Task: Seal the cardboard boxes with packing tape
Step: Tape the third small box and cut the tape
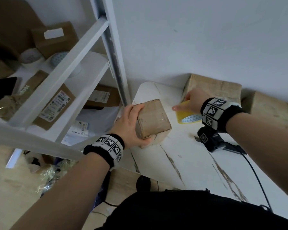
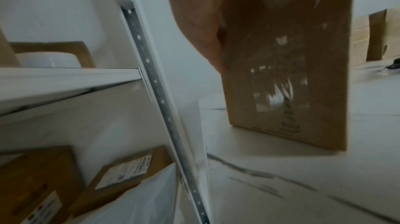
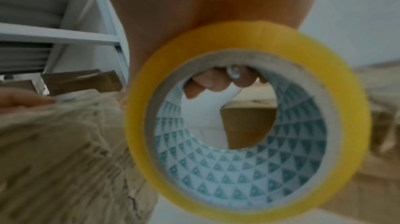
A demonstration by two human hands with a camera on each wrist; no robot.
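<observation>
A small brown cardboard box (image 1: 154,121) with shiny clear tape on its faces is tilted just above the white table (image 1: 186,156). My left hand (image 1: 131,123) grips it from the left side, thumb at its near edge; the box (image 2: 288,67) fills the left wrist view. My right hand (image 1: 192,101) holds a yellow roll of packing tape (image 1: 187,116) to the box's right, fingers curled through its core. The roll (image 3: 246,118) with a blue triangle pattern inside fills the right wrist view.
A white metal shelf rack (image 1: 83,63) with several labelled parcels stands at the left, its post close to the box. Two larger cardboard boxes (image 1: 213,87) stand at the table's far edge by the wall. A black device (image 1: 213,140) with a cable lies under my right wrist.
</observation>
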